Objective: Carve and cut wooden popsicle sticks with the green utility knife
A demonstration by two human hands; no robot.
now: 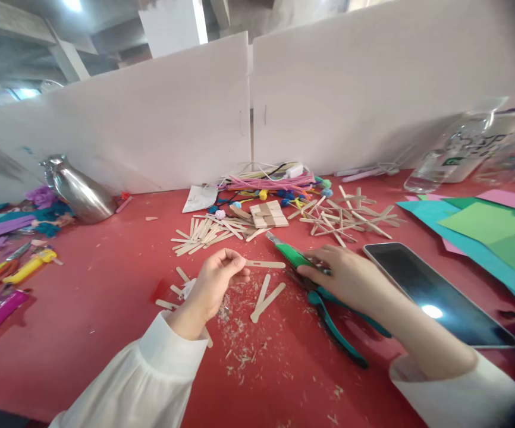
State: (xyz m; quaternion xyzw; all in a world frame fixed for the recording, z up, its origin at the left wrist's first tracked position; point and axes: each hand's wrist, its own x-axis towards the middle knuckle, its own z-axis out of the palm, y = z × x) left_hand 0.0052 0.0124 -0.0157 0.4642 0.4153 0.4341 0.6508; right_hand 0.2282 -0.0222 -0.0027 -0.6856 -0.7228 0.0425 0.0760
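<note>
My left hand (215, 282) pinches one end of a wooden craft stick (266, 264) that has a narrow slot in it. The stick points right, above the red table. My right hand (335, 267) is closed over the rear of a green utility knife (291, 252), whose tip points up and left. Beneath that hand lie pliers with teal handles (331, 330), partly covered. Two loose craft sticks (266, 303) cross between my hands, among wood shavings (244, 356). More sticks (178, 291) lie partly hidden behind my left wrist.
Piles of craft sticks (204, 232) and thin wood strips (351, 217) lie behind, near coloured pipe cleaners (270, 181). A tablet (436, 297) and coloured paper (484, 220) are right. A steel jug (79, 190) and yellow glue gun (30, 266) stand left. White panels (150, 119) border the back.
</note>
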